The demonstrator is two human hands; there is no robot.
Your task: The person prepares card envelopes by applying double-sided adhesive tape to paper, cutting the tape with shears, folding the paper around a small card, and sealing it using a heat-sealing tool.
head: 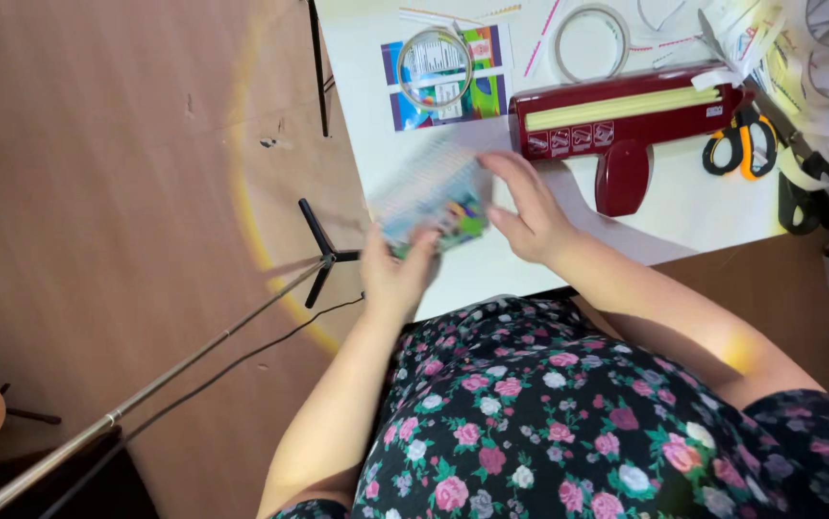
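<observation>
Hands (395, 274) (530, 211), both on blurred printed sheet (431, 200)

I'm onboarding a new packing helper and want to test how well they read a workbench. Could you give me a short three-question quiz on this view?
1. True or false: the dark red plastic gun-shaped dispenser lies on the white table, untouched by either hand.
2. Which hand grips the blurred colourful printed sheet from below?
A. left hand
B. right hand
C. neither
3. Fill in: the clear tape ring near the table's far edge rests on a colourful printed ______.

Key
1. True; the right hand is close to its handle but apart from it.
2. A; the right hand lies open at the sheet's right edge.
3. Label.
</observation>
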